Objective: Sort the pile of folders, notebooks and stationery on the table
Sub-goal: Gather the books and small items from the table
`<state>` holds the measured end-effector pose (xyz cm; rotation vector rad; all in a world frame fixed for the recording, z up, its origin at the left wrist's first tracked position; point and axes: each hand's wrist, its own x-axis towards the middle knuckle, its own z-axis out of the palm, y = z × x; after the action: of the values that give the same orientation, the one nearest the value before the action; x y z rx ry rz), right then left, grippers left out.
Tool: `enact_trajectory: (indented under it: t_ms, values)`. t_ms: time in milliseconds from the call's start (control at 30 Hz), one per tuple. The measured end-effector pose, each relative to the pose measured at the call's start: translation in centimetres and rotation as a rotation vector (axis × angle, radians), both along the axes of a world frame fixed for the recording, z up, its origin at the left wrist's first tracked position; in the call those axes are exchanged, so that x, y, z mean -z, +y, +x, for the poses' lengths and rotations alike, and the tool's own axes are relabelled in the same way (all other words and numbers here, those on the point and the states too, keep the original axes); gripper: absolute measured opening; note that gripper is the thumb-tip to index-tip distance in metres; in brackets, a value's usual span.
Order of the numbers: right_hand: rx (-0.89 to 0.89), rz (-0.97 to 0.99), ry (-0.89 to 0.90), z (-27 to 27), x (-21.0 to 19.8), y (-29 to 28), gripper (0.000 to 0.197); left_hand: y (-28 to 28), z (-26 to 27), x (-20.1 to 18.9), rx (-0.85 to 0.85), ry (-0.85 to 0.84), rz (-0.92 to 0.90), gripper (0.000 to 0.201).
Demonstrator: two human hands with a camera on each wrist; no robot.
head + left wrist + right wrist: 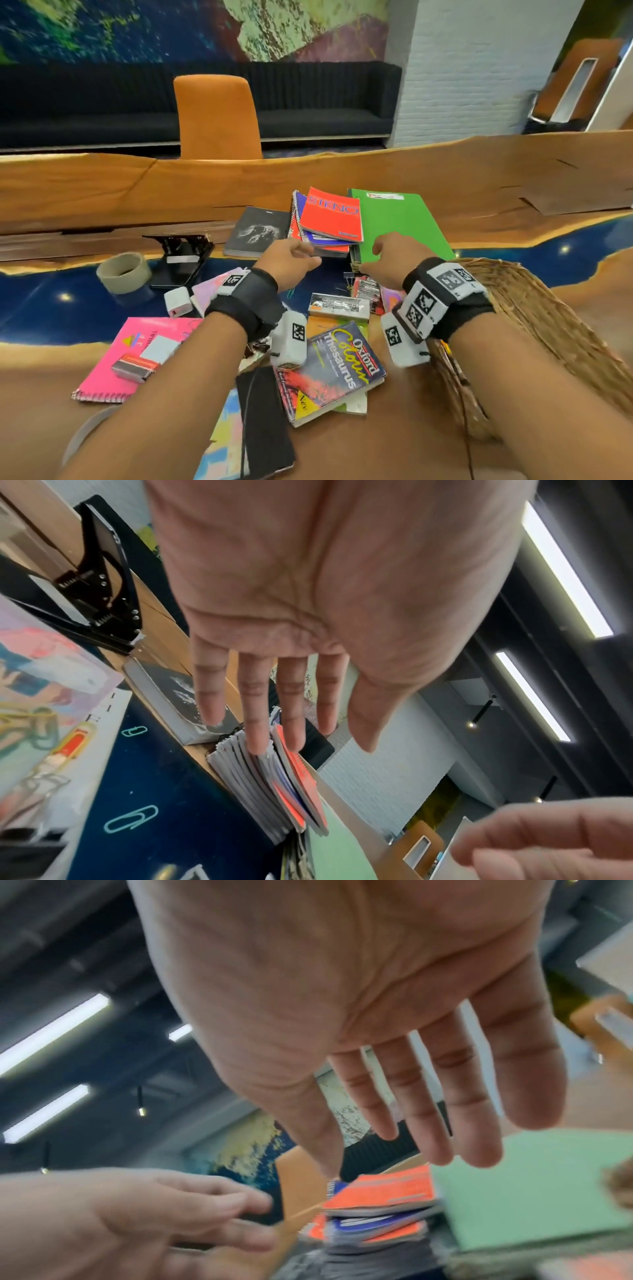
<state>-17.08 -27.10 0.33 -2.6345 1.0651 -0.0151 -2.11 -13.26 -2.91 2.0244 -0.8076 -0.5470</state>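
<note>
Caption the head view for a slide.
Both open hands, left hand and right hand, reach toward the stacked notebooks beside the green folder.

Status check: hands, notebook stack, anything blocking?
Left hand open, empty. Right hand open over green folder. Notebook stack untouched. Nothing blocking.

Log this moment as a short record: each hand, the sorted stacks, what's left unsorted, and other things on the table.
left hand: open, empty, at near edge of notebook stack
right hand: open, empty, over near edge of green folder
stack top: red STENO pad
beside stack: grey book on its left, green folder on its right
unsorted: thesaurus, pink notebook, staple box
other: tape roll, hole punch, basket
</note>
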Motion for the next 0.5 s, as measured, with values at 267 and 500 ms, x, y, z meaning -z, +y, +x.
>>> enact_trajectory:
  t_ms: [267,500]
  values:
    - [-0.025,0.172,-0.051,-1.6,5.3,5.8,0.031,4.1,-4.6,2.3,0.260,-0.174,0.399,0.074]
    - [-0.055,0.245,-0.044,-5.6,9.5,8.9,0.029,5.0,-8.8,8.7,0.357,-0.572,0.803,0.140]
